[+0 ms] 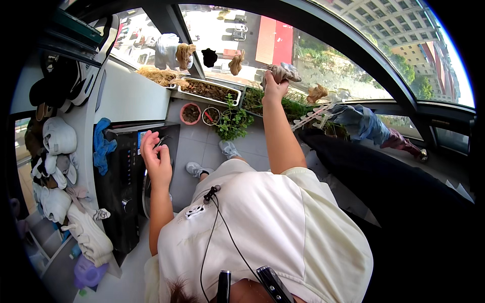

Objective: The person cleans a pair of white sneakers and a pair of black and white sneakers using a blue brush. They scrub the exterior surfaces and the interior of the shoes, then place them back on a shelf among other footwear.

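Note:
My right hand [274, 90] reaches out towards the window and grips a crumpled grey-beige cloth [283, 72], perhaps a sock. Its fingertips are partly hidden by the fabric. My left hand [157, 158] is raised beside the black front-loading washing machine [125, 181], with nothing in it and its fingers loosely apart. Along the window hang several small bunched garments: a tan one [185, 55], a black one [209, 58], another tan one [237, 62] and an orange-tan one [317, 93]. A larger pale cloth [165, 51] hangs at their left.
Planter boxes [208, 91] and pots, one pink-rimmed [190, 113], line the window; a leafy plant [235, 121] stands by my feet. Blue and maroon garments [360, 121] and a large black cloth [379, 174] are at right. White shoes [89, 235] and a purple jug [89, 270] sit left.

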A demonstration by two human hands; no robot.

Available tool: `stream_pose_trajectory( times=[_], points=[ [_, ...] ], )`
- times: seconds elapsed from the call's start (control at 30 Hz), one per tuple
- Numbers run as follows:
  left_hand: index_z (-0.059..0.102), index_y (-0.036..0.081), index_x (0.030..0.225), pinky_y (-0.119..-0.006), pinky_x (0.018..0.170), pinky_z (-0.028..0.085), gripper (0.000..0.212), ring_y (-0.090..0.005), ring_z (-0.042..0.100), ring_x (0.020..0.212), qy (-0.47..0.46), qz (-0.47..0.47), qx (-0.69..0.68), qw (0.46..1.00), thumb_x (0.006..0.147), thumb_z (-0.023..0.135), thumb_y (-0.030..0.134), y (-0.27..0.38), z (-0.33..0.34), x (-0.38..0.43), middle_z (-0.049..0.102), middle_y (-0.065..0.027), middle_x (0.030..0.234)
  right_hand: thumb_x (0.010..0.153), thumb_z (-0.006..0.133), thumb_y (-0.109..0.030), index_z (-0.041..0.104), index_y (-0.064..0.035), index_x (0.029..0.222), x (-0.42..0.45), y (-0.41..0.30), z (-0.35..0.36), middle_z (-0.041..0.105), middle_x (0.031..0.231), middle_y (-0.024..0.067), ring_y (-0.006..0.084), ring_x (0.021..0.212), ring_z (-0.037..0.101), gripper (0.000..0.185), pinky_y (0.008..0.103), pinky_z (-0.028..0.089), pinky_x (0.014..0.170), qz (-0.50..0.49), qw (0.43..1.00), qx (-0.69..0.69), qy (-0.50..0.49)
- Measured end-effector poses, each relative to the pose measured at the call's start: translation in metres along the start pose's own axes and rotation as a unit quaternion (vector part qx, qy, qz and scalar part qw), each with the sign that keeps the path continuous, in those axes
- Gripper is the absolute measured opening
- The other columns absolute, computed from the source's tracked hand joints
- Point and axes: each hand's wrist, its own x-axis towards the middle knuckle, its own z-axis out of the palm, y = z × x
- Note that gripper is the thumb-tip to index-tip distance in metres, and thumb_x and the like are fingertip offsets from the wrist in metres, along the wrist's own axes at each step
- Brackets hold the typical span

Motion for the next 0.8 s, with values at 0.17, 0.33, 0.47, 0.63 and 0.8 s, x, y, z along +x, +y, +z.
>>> stream_pose_trajectory(
  times=[0.17, 0.33, 0.47, 0.63, 0.8],
  points=[
    [0.051, 0.005, 0.122, -0.028, 0.083, 0.047, 0.035, -0.0184, 0.052, 0.104, -0.059, -0.031, -0.008, 0.998, 0.088, 0.055, -0.001, -0.005, 0.012, -0.007, 0.044, -0.0106, 0.134, 0.081, 0.07, -0.012, 0.053, -0.0015, 0.098, 0.006, 0.005, -0.029, 0.05, 0.093, 0.0024, 0.0073, 0.067, 0.046, 0.027, 0.0285, 0.04, 0.059, -0.042, 0.995, 0.061, -0.074],
    [0.054, 0.005, 0.118, -0.027, 0.082, 0.047, 0.03, -0.0163, 0.054, 0.099, -0.103, -0.038, -0.003, 0.994, 0.088, 0.055, 0.001, -0.002, 0.019, -0.006, 0.048, -0.0105, 0.13, 0.088, 0.069, -0.018, 0.056, -0.0063, 0.1, -0.013, -0.016, -0.065, 0.055, 0.081, -0.0027, 0.0049, 0.068, 0.047, 0.021, 0.0249, 0.04, 0.06, -0.019, 0.991, 0.075, -0.113],
    [0.058, 0.005, 0.113, -0.027, 0.082, 0.047, 0.025, -0.0157, 0.053, 0.097, -0.14, -0.038, 0.018, 0.989, 0.088, 0.055, 0.003, 0.004, 0.034, -0.006, 0.048, -0.0112, 0.13, 0.09, 0.066, -0.023, 0.055, -0.008, 0.1, -0.017, -0.054, -0.08, 0.057, 0.088, -0.0027, 0.0062, 0.074, 0.05, 0.021, 0.0257, 0.042, 0.064, 0.055, 0.994, 0.086, -0.047],
    [0.06, 0.006, 0.111, -0.03, 0.084, 0.047, 0.022, -0.0171, 0.054, 0.098, -0.222, -0.023, 0.011, 0.975, 0.089, 0.056, 0.006, 0.026, 0.055, -0.004, 0.051, -0.0101, 0.125, 0.093, 0.061, -0.025, 0.055, -0.0091, 0.112, -0.015, -0.084, -0.091, 0.061, 0.095, 0.0011, 0.0112, 0.084, 0.059, 0.025, 0.0311, 0.05, 0.07, 0.074, 0.958, 0.265, -0.086],
    [0.061, 0.005, 0.116, -0.03, 0.087, 0.047, 0.026, -0.0181, 0.056, 0.099, -0.325, -0.012, -0.084, 0.942, 0.093, 0.058, 0.016, 0.055, 0.081, 0.008, 0.056, -0.0092, 0.118, 0.093, 0.062, -0.019, 0.052, -0.0069, 0.114, -0.082, -0.1, -0.085, 0.062, 0.093, 0.0021, 0.01, 0.077, 0.059, 0.027, 0.0262, 0.049, 0.067, 0.017, 0.946, 0.177, -0.272]
  ],
)
